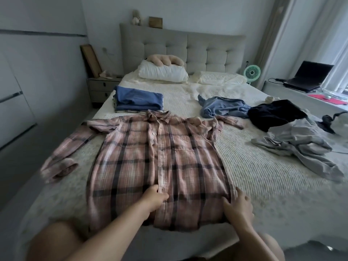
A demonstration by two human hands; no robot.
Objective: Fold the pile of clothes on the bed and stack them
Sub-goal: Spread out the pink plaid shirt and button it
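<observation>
Plaid shirt (156, 162) lies flat, buttoned, on ribbed bedspread (263, 176).

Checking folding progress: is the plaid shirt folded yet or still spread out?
Spread out: the plaid shirt lies flat, front up, both sleeves extended sideways.

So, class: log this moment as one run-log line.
plaid shirt flat | left hand, right hand smoothing hem | folded stack started
</observation>
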